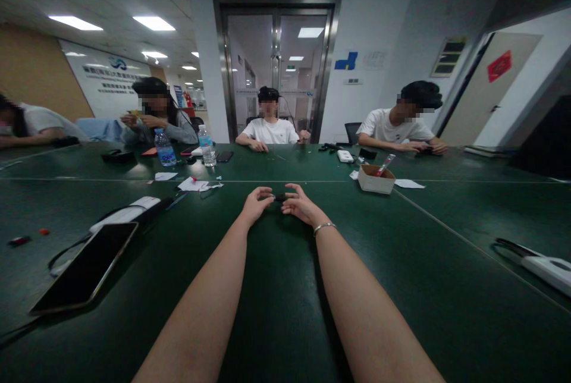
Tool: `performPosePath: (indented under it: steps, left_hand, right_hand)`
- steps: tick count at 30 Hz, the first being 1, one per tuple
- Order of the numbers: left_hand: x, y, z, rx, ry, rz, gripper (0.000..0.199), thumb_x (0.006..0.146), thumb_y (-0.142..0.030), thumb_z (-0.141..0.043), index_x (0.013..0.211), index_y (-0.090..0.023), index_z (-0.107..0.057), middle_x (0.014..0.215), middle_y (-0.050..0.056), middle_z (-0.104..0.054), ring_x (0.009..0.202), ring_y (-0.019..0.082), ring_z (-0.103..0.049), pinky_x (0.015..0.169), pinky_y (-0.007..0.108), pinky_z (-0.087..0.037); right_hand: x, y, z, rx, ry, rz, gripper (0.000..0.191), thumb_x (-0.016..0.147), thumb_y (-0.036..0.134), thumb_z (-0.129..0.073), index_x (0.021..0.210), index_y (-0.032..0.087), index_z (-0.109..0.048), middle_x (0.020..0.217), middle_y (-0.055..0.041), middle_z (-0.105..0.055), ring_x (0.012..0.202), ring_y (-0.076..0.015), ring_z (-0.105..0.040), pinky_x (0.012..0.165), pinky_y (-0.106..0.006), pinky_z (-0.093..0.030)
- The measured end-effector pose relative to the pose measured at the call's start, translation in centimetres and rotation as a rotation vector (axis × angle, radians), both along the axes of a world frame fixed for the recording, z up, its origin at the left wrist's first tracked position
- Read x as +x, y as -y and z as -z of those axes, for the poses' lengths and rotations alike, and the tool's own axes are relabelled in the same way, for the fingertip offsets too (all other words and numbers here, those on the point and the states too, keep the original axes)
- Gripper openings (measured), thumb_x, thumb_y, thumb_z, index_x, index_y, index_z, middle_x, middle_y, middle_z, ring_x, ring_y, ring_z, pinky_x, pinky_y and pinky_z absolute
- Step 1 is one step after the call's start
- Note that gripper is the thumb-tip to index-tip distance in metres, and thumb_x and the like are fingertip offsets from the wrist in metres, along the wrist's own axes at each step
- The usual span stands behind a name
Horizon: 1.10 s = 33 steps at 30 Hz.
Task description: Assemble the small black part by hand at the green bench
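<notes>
Both my arms reach forward over the dark green table (pixel 276 311). Between my fingertips is a small black object (pixel 279 197), too small for me to tell its kind. The fingers of my left hand (pixel 257 206) close on its left end. My right hand (pixel 303 204), with a silver bracelet (pixel 324 227) at the wrist, grips its right end, the index finger arched above it. The fingers hide parts of the object, which is held just over the tabletop.
A phone (pixel 87 270) lies at left against a white device (pixel 125 213) with a cable. Ahead are paper scraps (pixel 194 184), water bottles (pixel 165 148) and a small open box (pixel 376 181). Another white device (pixel 546 267) lies far right. Several people sit across the table.
</notes>
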<state>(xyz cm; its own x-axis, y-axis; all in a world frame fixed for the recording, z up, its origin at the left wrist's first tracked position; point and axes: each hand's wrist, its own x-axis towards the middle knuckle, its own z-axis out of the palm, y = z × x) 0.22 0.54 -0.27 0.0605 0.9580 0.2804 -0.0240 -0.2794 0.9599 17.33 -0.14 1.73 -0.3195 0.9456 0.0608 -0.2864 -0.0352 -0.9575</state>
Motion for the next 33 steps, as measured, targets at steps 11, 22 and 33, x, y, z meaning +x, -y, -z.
performPosePath:
  steps: [11, 22, 33]
  left_hand:
    - [-0.2, -0.2, 0.2, 0.009, -0.023, -0.014, 0.035, 0.065, -0.021, -0.068, 0.098, -0.015, -0.061, 0.089, 0.008, -0.062, 0.078, 0.015, -0.058, 0.067, 0.026, -0.046]
    - [0.4, 0.0, 0.1, -0.010, -0.120, -0.006, 0.024, 0.076, -0.032, -0.060, 0.091, -0.013, -0.059, 0.067, 0.002, -0.058, 0.058, 0.011, -0.054, 0.054, 0.021, -0.042]
    - [0.8, -0.1, 0.8, 0.014, -0.246, -0.007, 0.024, 0.082, -0.032, -0.049, 0.098, -0.017, -0.057, 0.073, 0.001, -0.057, 0.056, 0.009, -0.052, 0.050, 0.019, -0.039]
  right_hand:
    - [0.0, -0.1, -0.2, -0.061, 0.029, 0.028, 0.047, 0.075, 0.008, -0.067, 0.111, 0.024, -0.041, 0.076, 0.0035, -0.057, 0.046, -0.0092, -0.058, 0.046, -0.022, -0.053]
    - [0.0, 0.0, 0.0, -0.079, 0.090, 0.005, 0.002, 0.090, 0.013, -0.051, 0.091, 0.012, -0.053, 0.060, -0.0045, -0.061, 0.044, -0.0090, -0.053, 0.042, -0.017, -0.047]
    - [0.0, 0.0, 0.4, -0.081, 0.061, 0.010, 0.013, 0.082, 0.004, -0.056, 0.092, 0.012, -0.057, 0.059, -0.0007, -0.059, 0.044, -0.0074, -0.053, 0.043, -0.016, -0.048]
